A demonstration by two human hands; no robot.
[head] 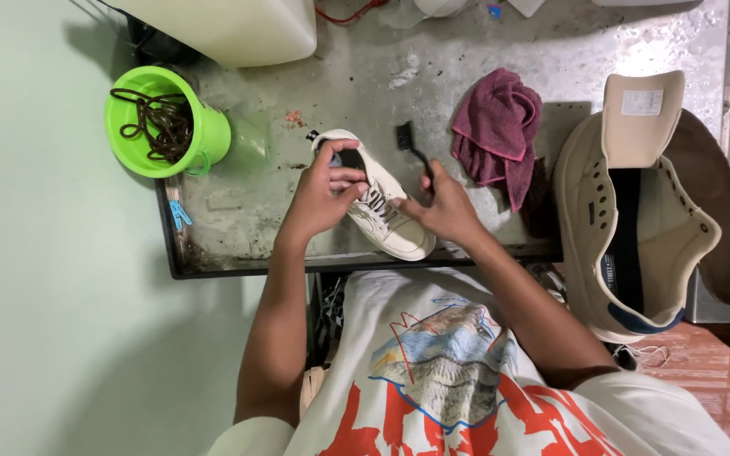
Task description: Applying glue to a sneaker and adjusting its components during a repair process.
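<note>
On metal tray (238, 245): left hand (323, 198) steadies cream sneaker (382, 211) (laced); right hand (445, 207) grips black brush (411, 145).

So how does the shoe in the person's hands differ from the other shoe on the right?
The held shoe has laces in it; the shoe on the right has empty eyelets and its tongue folded up. The held shoe lies on the tray between the left hand and the right hand, which holds a black brush; the shoe on the right lies untouched, looking far bigger. Both are cream.
</note>
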